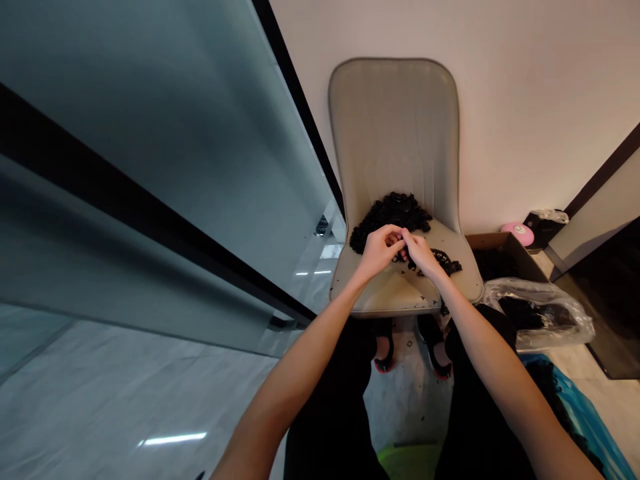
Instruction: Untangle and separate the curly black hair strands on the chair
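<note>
Left hand (379, 251) and right hand (419, 255) pinch black curls (393, 215)

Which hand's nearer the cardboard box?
Right. The right hand is just left of the cardboard box; the left hand sits farther left, beyond the right hand.

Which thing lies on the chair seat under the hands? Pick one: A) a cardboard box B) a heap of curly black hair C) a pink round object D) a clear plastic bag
B. The heap of curly black hair lies on the beige chair seat, beneath the left hand and right hand.
</note>
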`<state>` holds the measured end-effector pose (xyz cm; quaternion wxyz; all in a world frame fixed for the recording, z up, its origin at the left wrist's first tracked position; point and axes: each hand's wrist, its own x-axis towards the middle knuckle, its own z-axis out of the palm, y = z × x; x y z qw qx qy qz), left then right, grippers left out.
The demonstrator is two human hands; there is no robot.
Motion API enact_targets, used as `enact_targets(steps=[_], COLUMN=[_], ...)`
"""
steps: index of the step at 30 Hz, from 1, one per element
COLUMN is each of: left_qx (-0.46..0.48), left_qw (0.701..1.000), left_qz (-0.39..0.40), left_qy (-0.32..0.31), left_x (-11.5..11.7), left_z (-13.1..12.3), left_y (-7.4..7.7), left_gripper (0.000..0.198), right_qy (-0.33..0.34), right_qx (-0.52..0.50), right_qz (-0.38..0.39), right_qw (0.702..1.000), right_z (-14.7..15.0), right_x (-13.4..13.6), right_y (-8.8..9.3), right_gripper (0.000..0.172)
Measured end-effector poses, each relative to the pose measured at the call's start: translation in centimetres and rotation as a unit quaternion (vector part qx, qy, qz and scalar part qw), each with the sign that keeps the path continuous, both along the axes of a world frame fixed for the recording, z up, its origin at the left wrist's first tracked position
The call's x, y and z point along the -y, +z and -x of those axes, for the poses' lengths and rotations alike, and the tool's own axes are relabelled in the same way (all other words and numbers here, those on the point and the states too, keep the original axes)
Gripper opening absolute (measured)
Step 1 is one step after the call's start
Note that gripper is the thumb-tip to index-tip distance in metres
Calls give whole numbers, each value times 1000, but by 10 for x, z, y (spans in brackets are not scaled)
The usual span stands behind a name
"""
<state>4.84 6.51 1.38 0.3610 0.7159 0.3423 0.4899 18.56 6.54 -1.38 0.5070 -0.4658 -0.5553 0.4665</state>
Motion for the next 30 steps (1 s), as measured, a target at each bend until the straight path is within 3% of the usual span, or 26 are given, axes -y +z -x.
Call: enact_targets(steps=[10, 16, 19, 22, 26, 28, 30], left_qx=[-118, -264, -282, -212, 13, 152, 263], left_qw=[992, 958, 951, 972, 993, 965, 920], left_qz=[-44, -103, -105, -54, 114, 212, 291], left_qy=[-20, -36, -75, -81, -41, -9, 14], left_x=[3, 4, 5, 8, 6, 3, -2], left_z=[8, 18, 21, 15, -9, -22, -32], left_y=[3, 5, 7, 6, -4, -10, -13], left_gripper=[14, 21, 27, 30, 35, 39, 42], right_qy=[-2, 29, 50, 54, 38, 30, 21], right_qx=[133, 248, 245, 133, -66, -146, -196], right_qz=[-26, -36, -15, 15, 19, 17, 24], right_qw=[991, 968, 968, 990, 997, 989, 980], right_z=[-12, -20, -22, -19, -7, 0, 5], right_x=[6, 16, 18, 18, 16, 15, 15], right_y=[7, 17, 17, 13, 10, 11, 12], right_gripper=[70, 62, 62, 62, 60, 59, 58])
